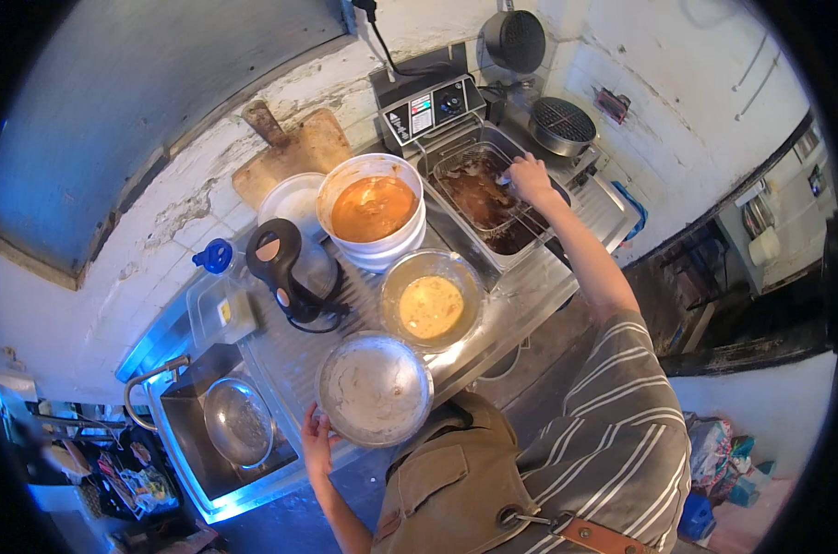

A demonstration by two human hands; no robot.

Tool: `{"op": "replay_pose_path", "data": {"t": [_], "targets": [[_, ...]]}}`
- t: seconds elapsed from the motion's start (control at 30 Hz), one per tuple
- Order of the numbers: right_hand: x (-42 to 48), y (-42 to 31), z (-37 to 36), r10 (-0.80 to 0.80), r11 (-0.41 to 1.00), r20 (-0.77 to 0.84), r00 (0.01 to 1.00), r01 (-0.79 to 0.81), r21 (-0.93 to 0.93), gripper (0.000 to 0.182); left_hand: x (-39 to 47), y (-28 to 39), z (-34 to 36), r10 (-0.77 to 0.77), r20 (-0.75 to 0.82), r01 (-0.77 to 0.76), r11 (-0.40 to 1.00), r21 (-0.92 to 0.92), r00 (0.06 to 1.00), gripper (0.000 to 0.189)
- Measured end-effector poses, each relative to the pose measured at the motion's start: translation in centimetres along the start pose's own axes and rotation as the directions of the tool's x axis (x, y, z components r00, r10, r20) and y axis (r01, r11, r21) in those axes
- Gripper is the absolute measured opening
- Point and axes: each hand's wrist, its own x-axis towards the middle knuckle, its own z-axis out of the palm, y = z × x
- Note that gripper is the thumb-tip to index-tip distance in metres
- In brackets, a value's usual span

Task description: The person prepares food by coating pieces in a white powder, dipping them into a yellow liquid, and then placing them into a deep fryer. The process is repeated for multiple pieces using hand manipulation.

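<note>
My left hand (318,440) grips the lower left rim of a metal bowl (375,389) coated inside with white powder. My right hand (530,181) reaches over the deep fryer (507,260), its fingers bunched around a small pale piece (505,179) close to the oil. What that piece is, I cannot tell. A wire basket (453,201) sits in the brown, bubbling oil. Between the fryer and the powder bowl stands a second metal bowl (391,320) holding a yellow, lumpy liquid. Behind it, a white bucket (377,249) contains a thick orange mixture.
A black-handled electric kettle (291,273), a lidded plastic jug (222,305) and a wooden cutting board (301,149) stand along the wall. At left, the sink (190,436) holds a metal bowl (239,422). A round waffle iron (563,124) sits open beyond the fryer.
</note>
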Motion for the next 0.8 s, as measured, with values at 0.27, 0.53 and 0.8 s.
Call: {"op": "replay_pose_path", "data": {"t": [0.27, 0.53, 0.8], "targets": [[-1.1, -8.6, -10.2, -0.207, 0.94, -0.324, 0.923, 0.279, 0.194, 0.025, 0.5, -0.5, -0.6, -0.005, 0.012, 0.005, 1.0, -0.029, 1.0, 0.048], [4.7, -21.4, -8.8, -0.352, 0.935, 0.259, 0.899, 0.328, 0.135, 0.043, 1.0, -0.7, -1.0, 0.024, 0.061, -0.025, 1.0, 0.013, 0.998, 0.049], [4.7, -25.8, -6.8, -0.227, 0.918, 0.447, 0.865, 0.343, -0.199, 0.07, 1.0, -0.7, -1.0, -0.005, 0.08, 0.01, 0.999, -0.054, 0.997, 0.048]]}}
